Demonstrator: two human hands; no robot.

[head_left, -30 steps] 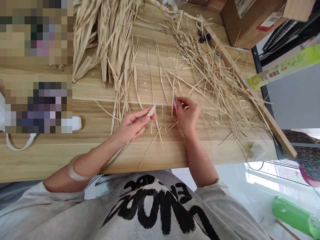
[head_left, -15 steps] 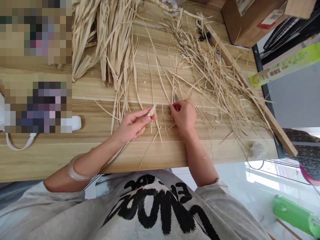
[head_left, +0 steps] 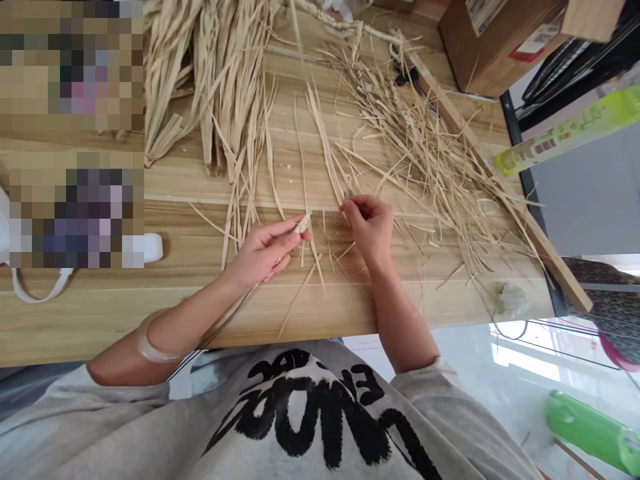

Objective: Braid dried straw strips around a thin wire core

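My left hand is closed around a thin wire, whose end is wrapped with pale dried-leaf strip. A bare tip of the wire pokes out past the wrapping. To the right, my right hand pinches the near end of a long dried-leaf strip between thumb and fingers. That strip runs away from me up the table. A small grey metal tip shows beside the right fingertips; the rest of that tool is hidden by the hand.
A thick bundle of dried leaves lies at the back left. Loose strips are heaped at the right, along a wooden bar. Behind them are a cardboard box and black-handled scissors. A white object sits at left.
My right hand has shifted off the red-handled tool and now pinches a strip, whose far part has moved. My left hand keeps its place and its hold.
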